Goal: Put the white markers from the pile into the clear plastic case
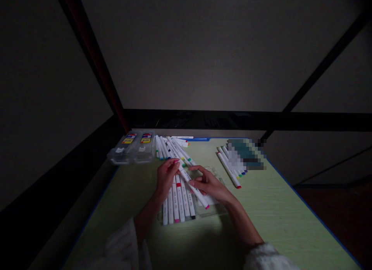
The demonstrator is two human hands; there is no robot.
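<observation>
A white marker (188, 179) with pink ends slants between my two hands, above an open clear plastic case (213, 210). My left hand (167, 177) pinches its upper end at the pink cap. Thumb and fingers of my right hand (209, 184) close around its middle, the index finger stretched a little away. Beneath, a row of white markers (180, 206) lies side by side in the left half of the case, with pink, grey and black ends showing. My hands cover the upper part of that row.
Loose white markers (174, 148) are piled behind my hands. Two closed clear cases (136, 146) with labels stand at the back left. More markers (228, 169) lie at the right beside a pixelated patch. The table (261, 208) has a blue edge.
</observation>
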